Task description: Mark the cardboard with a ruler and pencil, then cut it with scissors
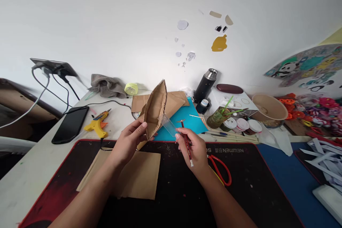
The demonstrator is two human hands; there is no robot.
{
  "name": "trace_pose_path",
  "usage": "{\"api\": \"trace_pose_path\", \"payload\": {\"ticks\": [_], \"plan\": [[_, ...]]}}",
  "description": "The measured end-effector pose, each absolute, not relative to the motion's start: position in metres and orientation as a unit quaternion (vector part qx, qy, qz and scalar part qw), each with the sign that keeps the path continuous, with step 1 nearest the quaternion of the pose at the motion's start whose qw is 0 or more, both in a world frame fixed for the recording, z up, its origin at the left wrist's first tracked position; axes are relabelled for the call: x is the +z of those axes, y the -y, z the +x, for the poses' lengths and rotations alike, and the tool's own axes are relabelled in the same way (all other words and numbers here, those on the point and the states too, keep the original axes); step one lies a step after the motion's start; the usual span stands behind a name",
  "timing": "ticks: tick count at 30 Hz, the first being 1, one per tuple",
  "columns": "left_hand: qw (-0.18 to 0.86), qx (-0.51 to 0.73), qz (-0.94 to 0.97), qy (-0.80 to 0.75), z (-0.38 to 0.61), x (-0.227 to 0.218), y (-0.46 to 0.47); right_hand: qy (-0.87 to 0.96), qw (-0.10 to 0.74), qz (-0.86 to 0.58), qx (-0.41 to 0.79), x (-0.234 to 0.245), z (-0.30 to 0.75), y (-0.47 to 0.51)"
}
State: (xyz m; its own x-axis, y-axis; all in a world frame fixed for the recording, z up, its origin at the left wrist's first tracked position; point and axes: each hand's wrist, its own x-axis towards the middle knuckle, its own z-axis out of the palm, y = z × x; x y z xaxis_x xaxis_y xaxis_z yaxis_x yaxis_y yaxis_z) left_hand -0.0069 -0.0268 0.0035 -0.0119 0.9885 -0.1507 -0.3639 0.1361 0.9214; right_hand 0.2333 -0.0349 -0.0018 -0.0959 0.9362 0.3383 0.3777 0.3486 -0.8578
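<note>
My left hand (130,139) is closed on a small boat-shaped cardboard piece (155,108), thumb on its near side, its hollow turned toward me. In my right hand (193,149) are a clear plastic ruler (169,125), pinched at its near end, and a dark red pencil (187,140) lying across the fingers. The ruler's far end reaches the cardboard piece's right edge. Below my left arm a flat cardboard sheet (140,174) lies on the black mouse mat (181,203). Red-handled scissors (223,171) rest beside my right wrist, partly hidden by it.
A yellow glue gun (97,126) and a black phone (71,124) lie at left. Behind my hands are blue paper (193,115) and more cardboard (175,101). A black thermos (205,85), a brush jar (215,117) and paint pots (242,124) stand at back right.
</note>
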Motion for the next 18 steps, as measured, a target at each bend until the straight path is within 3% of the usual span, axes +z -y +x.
{"api": "trace_pose_path", "payload": {"ticks": [9,18], "plan": [[0.573,0.611,0.329,-0.435,-0.0063,0.0021,0.0252,0.791,0.42,-0.412,0.167,-0.0109,0.2276,0.0347],[0.552,0.631,0.322,-0.44,-0.0072,0.0017,0.0245,0.799,0.397,-0.426,0.15,-0.0084,0.2309,0.035]]}}
